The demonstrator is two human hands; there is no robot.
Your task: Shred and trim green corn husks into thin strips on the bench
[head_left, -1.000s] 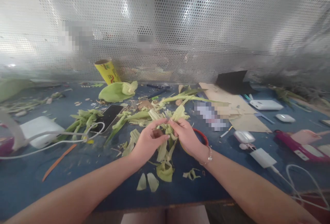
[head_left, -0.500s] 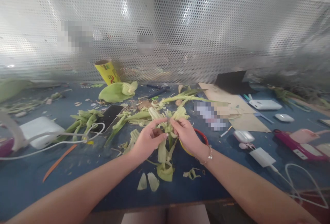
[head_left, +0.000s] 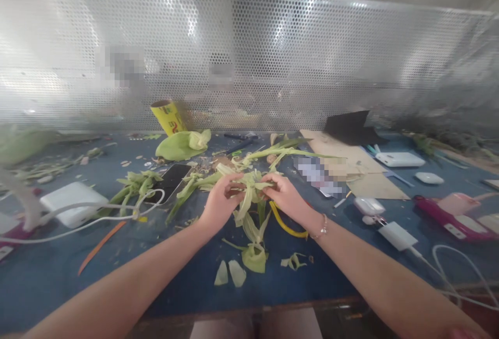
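Both my hands are closed on a bundle of pale green husk-like leaves (head_left: 252,185) in the middle of the table. My left hand (head_left: 219,205) grips its left side with thumb and fingers. From the right, my right hand (head_left: 288,201) pinches its other side; palm-side fingertips are partly hidden. Strips hang from the bundle toward a cupped green leaf piece (head_left: 254,260) on the table. Beneath my right wrist lies a yellow curved band (head_left: 286,224). Two cut leaf pieces (head_left: 237,273) and a curled scrap (head_left: 295,262) lie nearer me.
A yellow tube (head_left: 169,118) stands before a perforated metal panel (head_left: 249,42). Leaf bunches (head_left: 136,188) and a dark phone (head_left: 174,179) lie left, near a white box (head_left: 74,204) with cables. Right are cardboard (head_left: 376,185), a white adapter (head_left: 396,236) and a magenta power strip (head_left: 440,219).
My fingers have shifted on the bundle, hands slightly further apart, and its leaves now spread out between them. The view has tilted up a little.
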